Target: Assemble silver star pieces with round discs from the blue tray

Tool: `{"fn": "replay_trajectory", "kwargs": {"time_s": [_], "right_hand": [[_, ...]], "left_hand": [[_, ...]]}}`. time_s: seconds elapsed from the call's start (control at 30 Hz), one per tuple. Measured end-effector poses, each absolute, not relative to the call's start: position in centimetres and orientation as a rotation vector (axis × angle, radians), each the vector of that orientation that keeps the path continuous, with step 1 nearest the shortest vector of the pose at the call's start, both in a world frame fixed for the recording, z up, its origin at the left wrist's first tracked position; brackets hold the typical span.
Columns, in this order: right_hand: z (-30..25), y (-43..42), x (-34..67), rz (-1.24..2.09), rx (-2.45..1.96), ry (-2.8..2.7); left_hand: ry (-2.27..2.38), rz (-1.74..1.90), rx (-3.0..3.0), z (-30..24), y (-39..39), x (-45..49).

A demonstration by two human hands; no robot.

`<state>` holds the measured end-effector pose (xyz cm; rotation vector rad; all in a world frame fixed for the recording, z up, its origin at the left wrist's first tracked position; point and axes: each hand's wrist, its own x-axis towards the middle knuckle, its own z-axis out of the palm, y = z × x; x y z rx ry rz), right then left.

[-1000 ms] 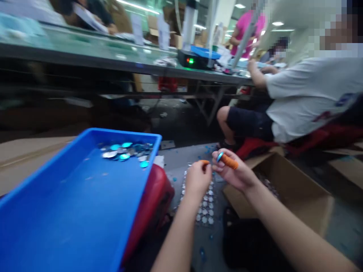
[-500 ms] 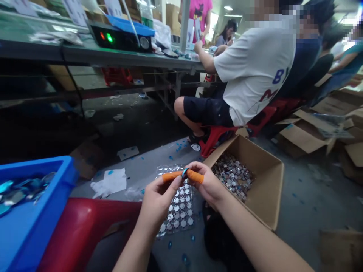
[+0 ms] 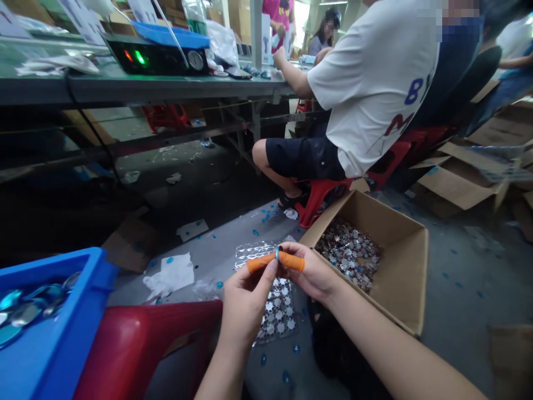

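My left hand [image 3: 245, 311] and my right hand [image 3: 312, 272] meet in front of me, each with an orange finger cot [image 3: 261, 263] on a fingertip. Between the two cots they pinch a small blue-rimmed disc [image 3: 277, 253], seen edge-on. Below my hands lies a clear plastic sheet [image 3: 278, 318] set with silver star-shaped pieces, partly hidden by my left hand. Just right of my right hand stands an open cardboard box [image 3: 406, 278] holding a loose heap of similar silver pieces [image 3: 347, 254].
A blue tray [image 3: 83, 266] of shiny discs sits on a red stool [image 3: 145, 333] at lower left. Blue bits and white paper [image 3: 177, 272] lie on the floor. A seated co-worker [image 3: 375, 83] reaches onto a long workbench [image 3: 145, 89] ahead.
The view has swung right, pushing the blue tray toward the lower-left corner and bringing the box fully in. My hands have come together, and both orange cots now pinch the disc.
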<state>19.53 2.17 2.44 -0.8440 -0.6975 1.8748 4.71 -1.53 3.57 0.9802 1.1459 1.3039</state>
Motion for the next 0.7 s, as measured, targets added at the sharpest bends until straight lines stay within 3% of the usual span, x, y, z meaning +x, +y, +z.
{"fn": "replay_trajectory", "kwargs": {"time_s": [0.7], "right_hand": [[1.7,2.1,18.4,1.975,-0.914,-0.64]], "left_hand": [[1.392,1.244,1.151,2.9,-2.2,3.5]]}}
